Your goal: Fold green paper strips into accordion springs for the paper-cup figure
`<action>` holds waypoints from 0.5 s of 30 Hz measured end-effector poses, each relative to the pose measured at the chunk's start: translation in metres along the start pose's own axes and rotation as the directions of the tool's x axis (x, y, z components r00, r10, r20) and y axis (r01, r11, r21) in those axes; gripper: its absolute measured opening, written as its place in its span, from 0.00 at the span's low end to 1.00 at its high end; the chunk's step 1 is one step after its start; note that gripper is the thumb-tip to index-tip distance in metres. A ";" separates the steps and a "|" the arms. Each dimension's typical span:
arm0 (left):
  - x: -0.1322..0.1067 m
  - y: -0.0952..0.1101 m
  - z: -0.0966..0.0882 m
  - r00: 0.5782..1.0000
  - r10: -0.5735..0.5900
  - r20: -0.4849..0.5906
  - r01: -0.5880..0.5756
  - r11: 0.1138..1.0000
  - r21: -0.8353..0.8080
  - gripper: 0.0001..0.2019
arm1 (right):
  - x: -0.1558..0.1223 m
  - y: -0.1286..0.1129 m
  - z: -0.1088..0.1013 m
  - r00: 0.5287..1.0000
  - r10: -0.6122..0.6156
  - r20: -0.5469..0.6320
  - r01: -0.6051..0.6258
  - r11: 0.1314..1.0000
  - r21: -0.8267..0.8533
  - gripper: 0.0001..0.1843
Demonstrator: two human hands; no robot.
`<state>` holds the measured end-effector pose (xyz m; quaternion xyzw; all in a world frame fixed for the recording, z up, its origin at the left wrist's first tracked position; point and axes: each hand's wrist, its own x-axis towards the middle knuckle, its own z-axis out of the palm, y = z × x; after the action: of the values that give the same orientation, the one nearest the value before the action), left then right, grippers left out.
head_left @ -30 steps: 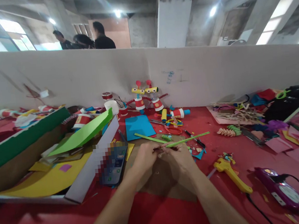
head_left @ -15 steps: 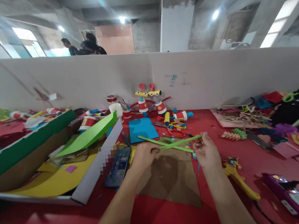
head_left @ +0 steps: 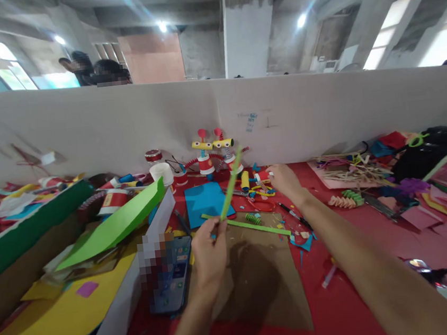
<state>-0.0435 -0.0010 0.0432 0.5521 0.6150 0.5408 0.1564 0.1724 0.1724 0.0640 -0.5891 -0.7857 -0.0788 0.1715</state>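
Note:
My left hand (head_left: 211,251) pinches a narrow green paper strip (head_left: 231,185), which stands up at a slant from the fingers. Behind it, a second green strip (head_left: 259,227) lies across the brown board (head_left: 266,291). My right hand (head_left: 287,182) reaches to the back of the table, its fingers closed at the right end of a red-and-white paper cup figure (head_left: 263,177) lying on its side. The fingertips are partly hidden there. A yellow tube head (head_left: 245,181) lies by the cup's left end. A green paper coil (head_left: 253,218) rests at the board's far edge.
Two upright cup figures (head_left: 205,165) stand by the white partition (head_left: 302,116). A blue sheet (head_left: 207,204), a phone (head_left: 171,277) and a box of coloured paper (head_left: 120,301) lie left. Scissors (head_left: 261,204), a pen (head_left: 292,213) and scraps surround the board; sticks (head_left: 352,175) lie right.
My right hand has let go of the green strip and moved back to the lying cup figure. My left hand still holds the strip, now tilted upright. The view has shifted right.

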 end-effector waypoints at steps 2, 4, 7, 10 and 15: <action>-0.003 0.002 0.001 0.994 0.099 0.046 -0.101 0.995 0.024 0.08 | 0.024 0.003 0.012 0.995 -0.062 0.071 0.065 0.997 -0.038 0.14; -0.006 0.002 0.002 0.986 0.162 0.045 -0.164 0.985 0.046 0.08 | 0.038 0.006 0.026 0.986 -0.099 0.132 0.109 0.992 -0.069 0.16; -0.011 0.001 0.004 0.970 0.225 0.094 -0.235 0.964 0.122 0.10 | 0.049 0.014 0.048 0.975 -0.109 0.194 0.131 0.986 -0.100 0.20; -0.014 -0.001 0.005 0.964 0.244 0.104 -0.258 0.955 0.149 0.10 | 0.051 0.025 0.062 0.972 -0.098 0.215 0.122 0.988 -0.097 0.23; -0.013 0.000 0.005 0.964 0.253 0.088 -0.264 0.951 0.160 0.09 | 0.046 0.052 0.061 0.975 -0.118 0.188 0.113 0.993 0.039 0.24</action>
<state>-0.0352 -0.0098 0.0363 0.6569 0.5759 0.4834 0.0568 0.2000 0.2486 0.0199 -0.5448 -0.8324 -0.0212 0.0991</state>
